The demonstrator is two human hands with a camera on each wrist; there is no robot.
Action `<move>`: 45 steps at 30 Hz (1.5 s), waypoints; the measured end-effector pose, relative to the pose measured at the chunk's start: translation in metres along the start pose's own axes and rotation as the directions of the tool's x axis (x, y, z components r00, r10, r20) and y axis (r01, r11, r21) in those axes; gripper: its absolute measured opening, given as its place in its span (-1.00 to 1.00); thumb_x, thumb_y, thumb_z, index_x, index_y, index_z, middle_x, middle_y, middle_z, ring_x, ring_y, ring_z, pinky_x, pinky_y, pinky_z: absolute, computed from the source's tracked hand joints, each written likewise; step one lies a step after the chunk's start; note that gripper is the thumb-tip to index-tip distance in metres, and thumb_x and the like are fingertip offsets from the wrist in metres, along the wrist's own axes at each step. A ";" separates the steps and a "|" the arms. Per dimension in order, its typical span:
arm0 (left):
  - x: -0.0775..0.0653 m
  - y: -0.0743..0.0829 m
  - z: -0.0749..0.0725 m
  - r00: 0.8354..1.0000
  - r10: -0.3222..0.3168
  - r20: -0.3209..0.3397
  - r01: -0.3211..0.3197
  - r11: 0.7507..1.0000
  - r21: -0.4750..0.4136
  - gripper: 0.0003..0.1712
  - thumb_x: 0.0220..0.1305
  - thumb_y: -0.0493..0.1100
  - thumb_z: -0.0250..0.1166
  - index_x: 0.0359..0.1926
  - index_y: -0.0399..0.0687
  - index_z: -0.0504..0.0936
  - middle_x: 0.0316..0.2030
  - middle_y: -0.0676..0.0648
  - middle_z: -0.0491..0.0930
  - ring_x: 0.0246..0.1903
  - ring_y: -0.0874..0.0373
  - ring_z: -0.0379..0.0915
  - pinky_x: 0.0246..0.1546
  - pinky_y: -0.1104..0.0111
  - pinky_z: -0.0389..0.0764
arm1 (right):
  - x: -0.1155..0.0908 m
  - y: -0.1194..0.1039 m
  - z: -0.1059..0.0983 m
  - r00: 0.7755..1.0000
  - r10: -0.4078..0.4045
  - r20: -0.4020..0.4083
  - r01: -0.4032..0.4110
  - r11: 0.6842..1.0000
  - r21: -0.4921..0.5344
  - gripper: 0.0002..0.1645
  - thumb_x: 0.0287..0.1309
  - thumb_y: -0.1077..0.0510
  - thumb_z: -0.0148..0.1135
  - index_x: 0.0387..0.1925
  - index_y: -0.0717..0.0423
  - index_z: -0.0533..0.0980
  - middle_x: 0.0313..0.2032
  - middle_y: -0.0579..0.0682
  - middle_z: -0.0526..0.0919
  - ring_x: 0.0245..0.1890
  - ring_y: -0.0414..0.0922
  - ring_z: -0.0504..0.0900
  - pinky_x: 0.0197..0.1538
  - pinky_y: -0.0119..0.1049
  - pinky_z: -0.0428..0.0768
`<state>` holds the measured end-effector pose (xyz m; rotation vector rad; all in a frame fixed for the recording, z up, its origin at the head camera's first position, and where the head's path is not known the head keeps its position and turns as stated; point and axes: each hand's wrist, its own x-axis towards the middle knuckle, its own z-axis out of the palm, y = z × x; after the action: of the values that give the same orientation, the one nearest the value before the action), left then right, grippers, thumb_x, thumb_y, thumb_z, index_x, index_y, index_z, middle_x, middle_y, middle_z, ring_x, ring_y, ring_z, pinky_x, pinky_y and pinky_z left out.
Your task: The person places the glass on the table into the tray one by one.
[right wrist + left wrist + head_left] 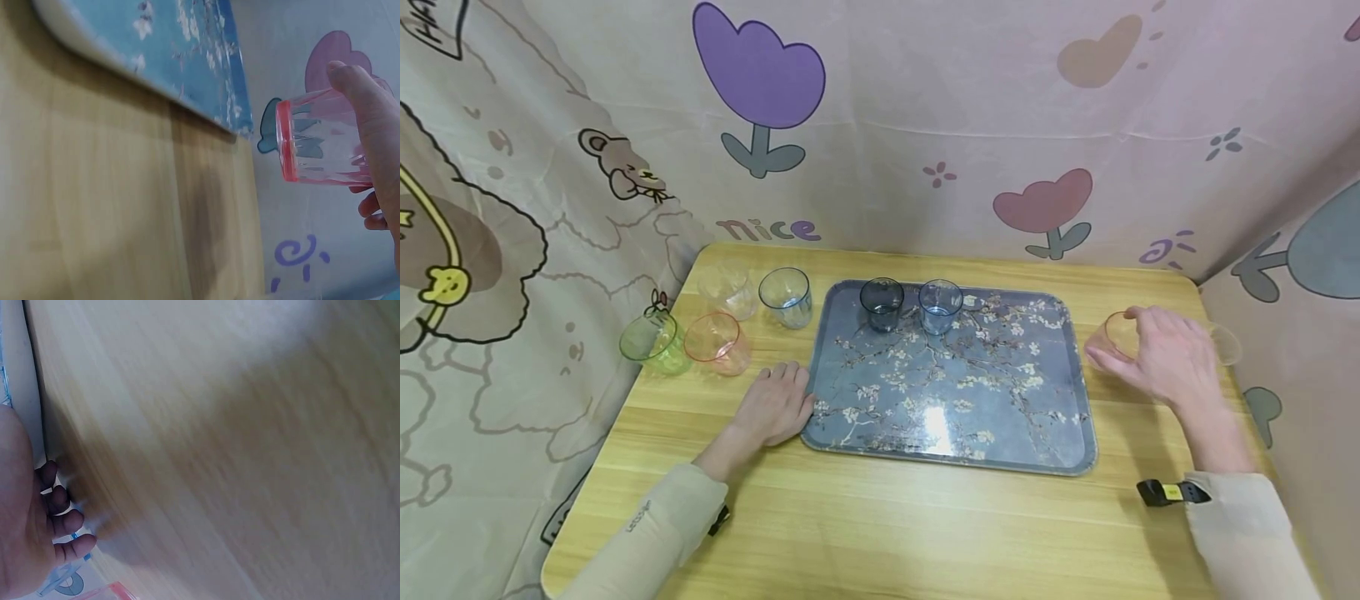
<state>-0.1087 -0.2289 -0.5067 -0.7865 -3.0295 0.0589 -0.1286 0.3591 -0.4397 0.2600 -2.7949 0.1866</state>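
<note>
My right hand (pixel 1176 354) grips a pink-tinted glass (pixel 1112 337), thumb on the near side, to the right of the tray (pixel 887 417). In the right wrist view the glass (pixel 325 140) stands roughly upright with its red base down, and the fingers wrap round its side. My left hand (pixel 772 402) rests beside the tray's left edge, holding nothing. Its fingers (pixel 74 547) are loosely bent in the left wrist view. On the blossom-patterned tray, a dark grey glass (pixel 882 307) and a blue glass (pixel 940 308) stand side by side near the back edge.
Left of the tray stand a blue-rimmed glass (pixel 787 298), a clear glass (pixel 730 292), a red-rimmed glass (pixel 718 343) and a green glass (pixel 658 343). Another clear glass (pixel 1227 345) shows behind my right hand. A printed cloth (pixel 880 192) hangs behind the wooden table (pixel 880 533).
</note>
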 end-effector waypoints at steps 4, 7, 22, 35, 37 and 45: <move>0.001 0.000 0.001 1.000 -0.001 -0.003 0.001 1.000 -0.003 -0.65 0.50 0.02 0.10 -0.11 -0.23 0.42 -0.25 -0.20 0.48 -0.21 -0.13 0.48 -0.16 0.01 0.54 | 0.009 -0.008 0.001 1.000 -0.017 -0.002 0.017 1.000 0.018 -0.06 -0.08 -0.41 0.50 0.07 0.27 0.59 -0.21 0.33 0.72 -0.24 0.30 0.67 -0.13 0.19 0.54; 0.001 -0.001 0.002 1.000 -0.001 -0.004 0.001 1.000 -0.002 -0.65 0.50 0.02 0.10 -0.11 -0.23 0.42 -0.25 -0.20 0.48 -0.21 -0.13 0.48 -0.17 0.01 0.54 | 0.016 -0.013 0.003 1.000 -0.020 0.006 0.020 0.999 0.029 -0.05 -0.08 -0.41 0.50 0.08 0.27 0.58 -0.19 0.33 0.72 -0.21 0.30 0.67 -0.10 0.19 0.54; 0.002 -0.001 0.003 1.000 -0.007 0.004 0.007 1.000 -0.007 -0.65 0.50 0.02 0.10 -0.09 -0.23 0.43 -0.24 -0.21 0.49 -0.20 -0.13 0.48 -0.16 0.01 0.54 | 0.042 -0.038 0.012 0.995 -0.069 0.069 0.069 0.998 0.003 -0.04 -0.01 -0.47 0.44 0.10 0.25 0.56 -0.04 0.36 0.73 0.01 0.30 0.69 0.05 0.20 0.55; 0.002 -0.001 0.002 1.000 -0.010 -0.001 0.010 1.000 -0.003 -0.63 0.50 0.03 0.10 -0.08 -0.25 0.44 -0.22 -0.22 0.51 -0.18 -0.14 0.50 -0.15 0.01 0.55 | 0.063 -0.057 0.030 0.988 -0.131 0.080 0.130 0.991 0.014 -0.04 -0.02 -0.45 0.46 0.09 0.25 0.54 -0.04 0.30 0.73 0.03 0.26 0.68 0.08 0.16 0.56; 0.002 -0.001 0.002 1.000 -0.010 -0.002 0.010 1.000 -0.003 -0.63 0.50 0.03 0.10 -0.08 -0.25 0.44 -0.22 -0.22 0.52 -0.18 -0.14 0.50 -0.14 0.01 0.55 | 0.066 -0.061 0.032 0.987 -0.133 0.086 0.132 0.991 0.017 -0.04 0.00 -0.46 0.45 0.11 0.24 0.54 -0.03 0.30 0.73 0.03 0.25 0.67 0.08 0.15 0.56; 0.000 -0.001 0.001 1.000 -0.005 -0.007 0.005 1.000 0.000 -0.64 0.49 0.02 0.11 -0.10 -0.24 0.44 -0.24 -0.20 0.50 -0.21 -0.12 0.48 -0.16 0.02 0.54 | 0.080 -0.078 0.037 0.979 -0.156 0.133 0.154 0.988 0.025 -0.01 0.08 -0.49 0.38 0.17 0.25 0.52 0.10 0.32 0.69 0.14 0.26 0.64 0.14 0.15 0.55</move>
<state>-0.1091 -0.2293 -0.5074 -0.7771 -3.0251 0.0562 -0.1990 0.2649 -0.4404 0.5103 -2.8908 0.1575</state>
